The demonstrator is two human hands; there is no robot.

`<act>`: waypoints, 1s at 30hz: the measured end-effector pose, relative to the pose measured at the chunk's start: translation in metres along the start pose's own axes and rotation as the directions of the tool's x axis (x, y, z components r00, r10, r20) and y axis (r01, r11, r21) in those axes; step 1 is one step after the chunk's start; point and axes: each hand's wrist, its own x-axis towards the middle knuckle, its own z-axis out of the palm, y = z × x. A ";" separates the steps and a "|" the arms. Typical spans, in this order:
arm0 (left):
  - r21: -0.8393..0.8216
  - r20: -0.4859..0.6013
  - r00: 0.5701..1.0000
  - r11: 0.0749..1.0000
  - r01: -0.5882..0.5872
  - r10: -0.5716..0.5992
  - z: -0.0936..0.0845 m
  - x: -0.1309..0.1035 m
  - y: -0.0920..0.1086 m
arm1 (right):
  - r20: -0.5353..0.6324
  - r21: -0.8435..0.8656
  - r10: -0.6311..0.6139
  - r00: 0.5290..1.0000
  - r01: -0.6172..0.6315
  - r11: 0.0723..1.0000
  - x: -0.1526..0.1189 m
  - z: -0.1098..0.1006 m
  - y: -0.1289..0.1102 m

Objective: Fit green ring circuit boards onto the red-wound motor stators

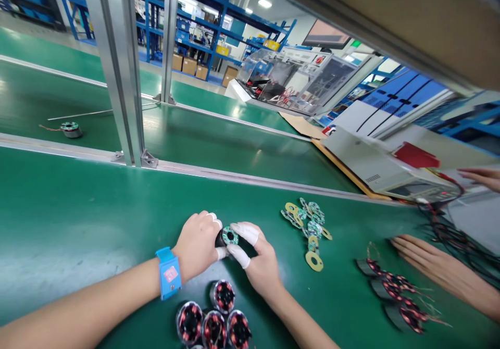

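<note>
My left hand (198, 245), with a blue wrist strap (169, 273) and white finger cots, is closed around the dark side of a motor stator (220, 238). On the stator's face sits a green ring-shaped circuit board (230, 236). From the right, my right hand (255, 258) pinches that board's edge between thumb and fingers, also in white cots. Just below my hands, several copper-wound stators (214, 329) stand close together on the green bench. To the right lies a loose pile of ring circuit boards (314, 228) and yellow rings (314, 261).
At right, a co-worker's hand (425, 258) rests near more stators (402, 294) with wires. Behind it are black cables (453, 234) and a white instrument (386, 166). An aluminium post (119, 67) rises at left; one wired stator (71, 129) lies beyond the rail (219, 174).
</note>
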 end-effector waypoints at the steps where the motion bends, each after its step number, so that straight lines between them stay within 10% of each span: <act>1: 0.000 0.001 1.000 1.000 0.002 -0.002 0.000 0.000 0.000 | -0.005 -0.005 -0.005 1.000 0.005 1.000 -0.001 0.001 0.000; 24: 0.007 -0.040 0.999 1.000 -0.010 0.010 0.006 -0.001 -0.002 | 0.042 -0.077 0.053 0.998 -0.049 0.996 -0.003 0.001 0.012; 30: 0.014 -0.035 0.999 1.000 -0.015 0.016 0.007 -0.002 -0.003 | 0.234 -0.019 -0.034 0.972 0.039 0.999 0.014 -0.010 -0.010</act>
